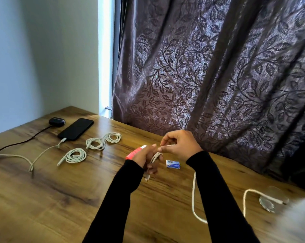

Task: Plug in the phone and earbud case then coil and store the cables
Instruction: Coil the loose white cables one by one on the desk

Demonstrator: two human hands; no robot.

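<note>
Two coils (pixel 76 155) of white cable are already laid on the table (pixel 43 199), one nearer the phone (pixel 76 129) and a looser double one (pixel 103 140) beside it, so the coiling step is judged to be well under way. The phone is plugged into a white cable (pixel 43 151), and the earbud case (pixel 57 121) behind it is fed by a dark lead (pixel 22 142).

A third white cable (pixel 193 195) is being wound. Its gathered loops are gripped in the left hand (pixel 143 157), fingers curled round them, with a connector end hanging just below the fist. A strand is pinched between thumb and fingertips of the right hand (pixel 179 145), held just above the left. The free length trails under the right sleeve and across the table to the right (its far end is blurred, next to something round that cannot be made out).

Next, the slack is likely to be drawn in and laid as further loops over the left hand, kept even so the tail does not snag. A red box (pixel 136 152) lies behind the left hand and a small blue box (pixel 173 164) sits between the wrists; whether either is meant for storage cannot be told.
</note>
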